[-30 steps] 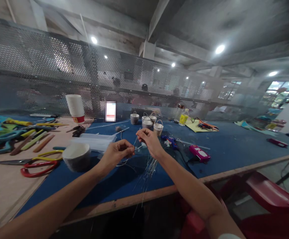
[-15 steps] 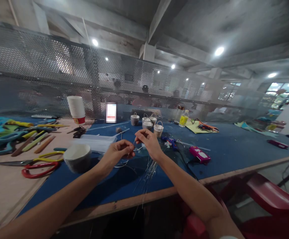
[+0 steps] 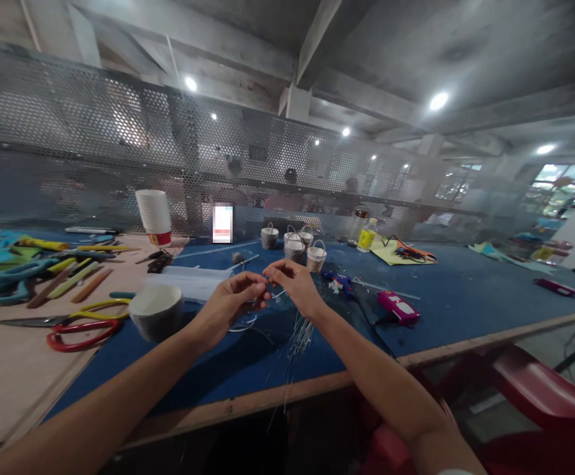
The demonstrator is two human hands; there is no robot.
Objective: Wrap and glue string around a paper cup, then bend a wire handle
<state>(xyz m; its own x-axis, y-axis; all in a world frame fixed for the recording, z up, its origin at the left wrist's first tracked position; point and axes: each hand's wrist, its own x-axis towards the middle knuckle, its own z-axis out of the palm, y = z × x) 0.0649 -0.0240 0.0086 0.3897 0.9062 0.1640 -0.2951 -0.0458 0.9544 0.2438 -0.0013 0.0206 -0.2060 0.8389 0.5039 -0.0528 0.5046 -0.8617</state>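
Observation:
Both my hands are raised over the blue table top [image 3: 446, 297], fingertips almost meeting. My left hand [image 3: 228, 305] is pinched closed on a thin silvery wire [image 3: 277, 294]. My right hand [image 3: 292, 285] is also pinched closed on that wire, just to the right. Below the hands a bundle of thin wires [image 3: 297, 340] lies on the blue surface and hangs over the table's front edge. A grey paper cup [image 3: 156, 311] lies on its side just left of my left hand.
Several scissors [image 3: 77, 330] and tools lie at left. A stack of white cups [image 3: 153, 214] stands at the back, with small handled baskets [image 3: 295, 245] and bottles [image 3: 364, 231] along the mesh fence. A pink glue gun [image 3: 397, 307] lies right of my hands. A red chair [image 3: 535, 389] is lower right.
My right hand has come down and left until its fingertips nearly touch my left hand's. The left hand has barely shifted.

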